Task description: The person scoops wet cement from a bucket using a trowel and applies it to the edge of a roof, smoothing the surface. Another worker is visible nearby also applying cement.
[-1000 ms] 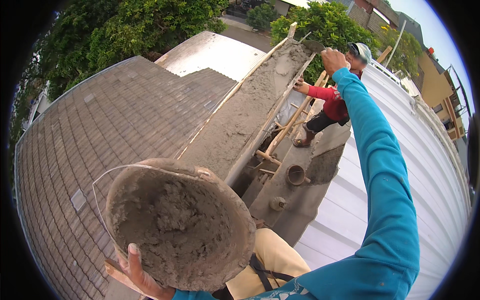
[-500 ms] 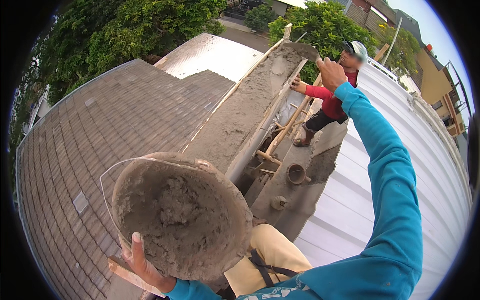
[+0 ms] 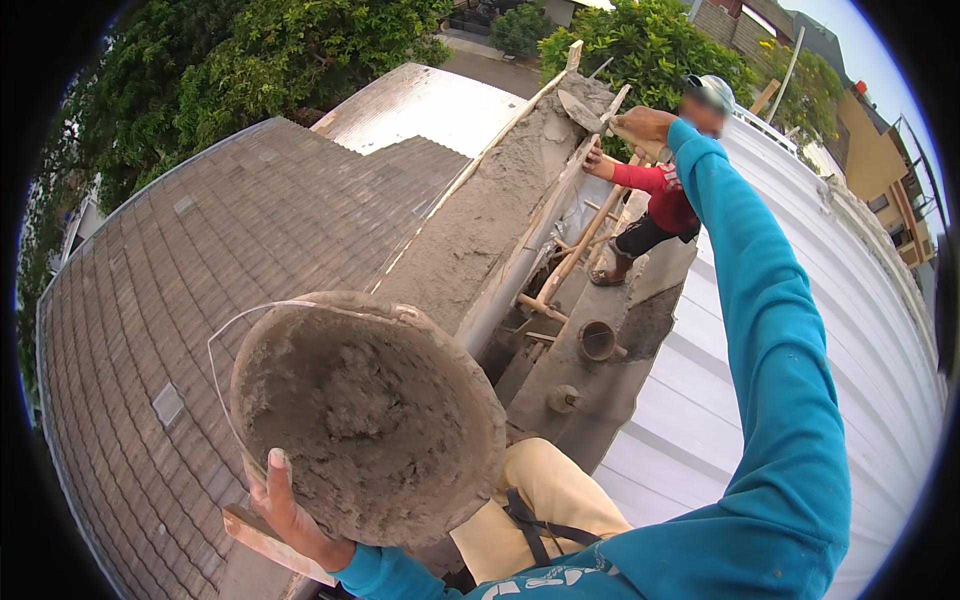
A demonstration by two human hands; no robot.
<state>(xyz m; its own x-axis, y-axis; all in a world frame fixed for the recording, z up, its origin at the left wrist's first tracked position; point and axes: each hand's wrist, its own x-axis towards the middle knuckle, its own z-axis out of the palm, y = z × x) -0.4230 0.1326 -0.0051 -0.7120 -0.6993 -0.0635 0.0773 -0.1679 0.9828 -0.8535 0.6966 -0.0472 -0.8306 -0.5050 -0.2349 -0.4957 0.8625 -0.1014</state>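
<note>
My right hand [image 3: 645, 128] is stretched far ahead, closed round the handle of a trowel [image 3: 580, 112]. The trowel's blade is at the far end of a long strip of wet mortar [image 3: 480, 225], by the board along its right edge [image 3: 545, 215]. Close to me, my left hand [image 3: 290, 508] grips the lower left rim of a bucket [image 3: 470, 400], thumb over the edge, other fingers hidden behind. The bucket tilts with its mouth toward me, and grey mortar [image 3: 370, 420] coats its inside. A thin wire handle [image 3: 212, 370] loops off its left side.
A co-worker in a red top [image 3: 670, 195] stands right of the strip, a hand [image 3: 598, 162] at its side board. Brown roof tiles [image 3: 200, 240] slope away left; white corrugated roofing [image 3: 700, 400] lies right. Below are bamboo poles [image 3: 572, 265] and a brown pipe end [image 3: 598, 342].
My right hand has moved slightly left and back toward me, and the trowel blade has turned, now pointing up and left. The left hand keeps its grip on the bucket, almost unmoved.
</note>
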